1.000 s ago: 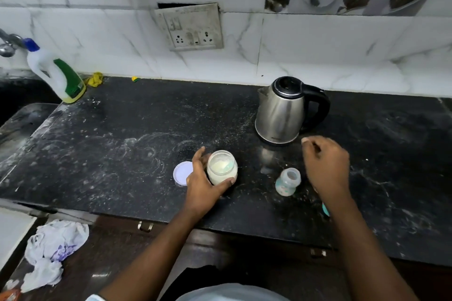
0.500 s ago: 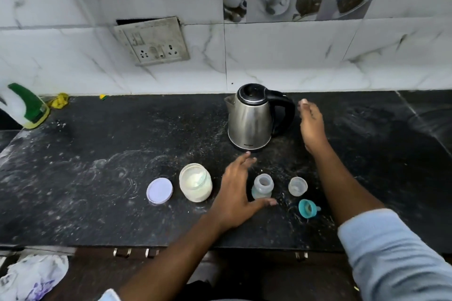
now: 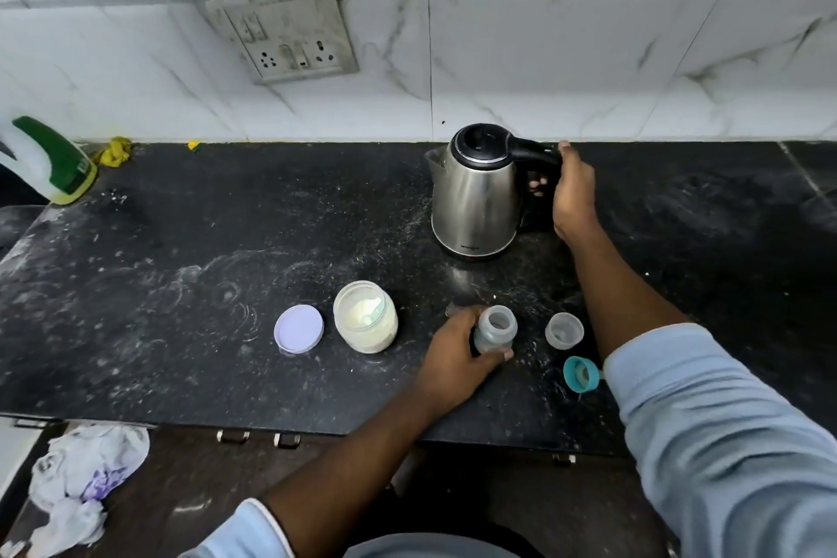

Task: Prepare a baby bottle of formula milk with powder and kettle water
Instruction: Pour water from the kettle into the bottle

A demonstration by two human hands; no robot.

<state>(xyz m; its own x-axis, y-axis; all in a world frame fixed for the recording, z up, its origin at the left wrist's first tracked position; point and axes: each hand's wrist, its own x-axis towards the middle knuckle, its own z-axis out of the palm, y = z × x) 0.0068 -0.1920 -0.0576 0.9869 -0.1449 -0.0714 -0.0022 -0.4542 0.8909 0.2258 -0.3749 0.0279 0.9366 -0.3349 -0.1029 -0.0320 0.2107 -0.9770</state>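
A: What are our hands doing?

B: Our left hand (image 3: 453, 358) grips the baby bottle (image 3: 496, 328), which stands upright and uncapped on the surface (image 3: 204, 240). Our right hand (image 3: 573, 195) curls round the black handle of the steel kettle (image 3: 475, 195), which stands on the surface, lid shut.

A: What do we see around them?

B: Just left of our left hand stands the open jar (image 3: 366, 317) of white powder, and left of that its lilac lid (image 3: 299, 328) lies flat. Between our forearms stands a clear cap (image 3: 564, 330). Nearer to us, just beside our right sleeve, lies a teal ring (image 3: 581, 374).

A: How does the surface look?

B: It is black stone, dusted with white powder and wiped swirls, thickest left of the kettle.

A: And the room?

B: Beyond our right hand rises a wall (image 3: 543, 73) of white marbled tiles, with a grimy socket plate (image 3: 283, 32) hanging askew. Far left of our left hand a white and green bottle (image 3: 50, 159) leans at the surface's end, with a yellow rag (image 3: 115, 150) near it. Below the front edge, left of our left arm, we see a crumpled white cloth (image 3: 81, 480).
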